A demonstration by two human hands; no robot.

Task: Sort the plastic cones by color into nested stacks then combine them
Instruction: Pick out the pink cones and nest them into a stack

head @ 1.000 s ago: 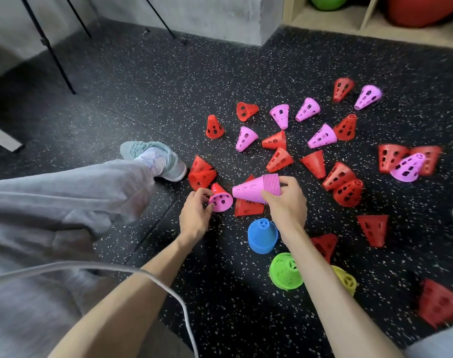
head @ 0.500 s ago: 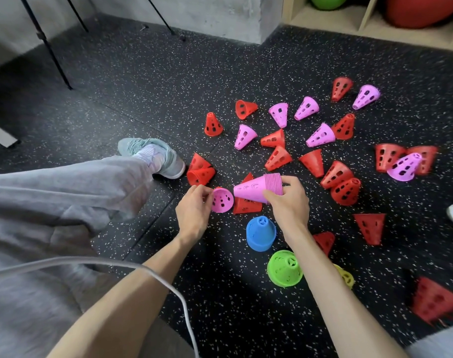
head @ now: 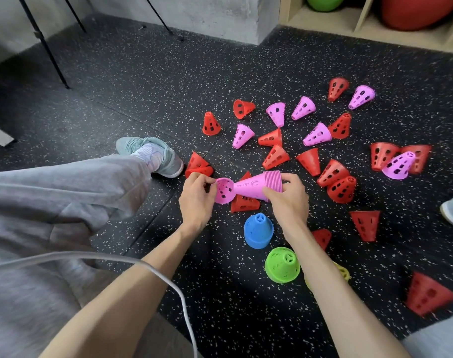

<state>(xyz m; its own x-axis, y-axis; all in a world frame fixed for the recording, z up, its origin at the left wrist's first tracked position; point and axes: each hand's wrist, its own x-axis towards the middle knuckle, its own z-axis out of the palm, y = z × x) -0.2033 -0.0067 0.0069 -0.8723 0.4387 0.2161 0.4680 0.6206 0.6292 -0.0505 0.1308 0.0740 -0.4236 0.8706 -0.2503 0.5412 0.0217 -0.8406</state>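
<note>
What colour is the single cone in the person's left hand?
Pink. The left hand holds the cone; the head view shows it best.

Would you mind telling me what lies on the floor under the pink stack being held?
A red cone lies beneath the pink stack, its wide end showing below. Its tip is covered by the stack and the single pink cone.

Pink cone against pink stack

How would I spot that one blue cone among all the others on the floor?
Start at the person's right hand, which holds the pink stack. Just below its wrist stands the blue cone, upright, with the green one nearer the camera. It is the only blue piece.
</note>
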